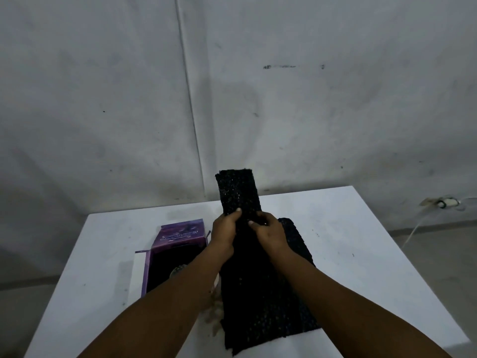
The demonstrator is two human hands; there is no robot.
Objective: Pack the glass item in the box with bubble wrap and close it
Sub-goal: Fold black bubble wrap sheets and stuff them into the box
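Observation:
A long strip of black bubble wrap lies down the middle of the white table, its far end lifted upright. My left hand and my right hand both pinch the wrap where it bends upward, thumbs on its front. To the left stands an open purple box with a dark inside. A small shiny object shows in the box beside my left forearm; I cannot tell whether it is the glass item. My forearms hide part of the wrap and the box.
The table's far edge sits close to a stained grey wall. A white cable and plug lie on the floor at the right. Brownish marks show on the table near the wrap's left edge.

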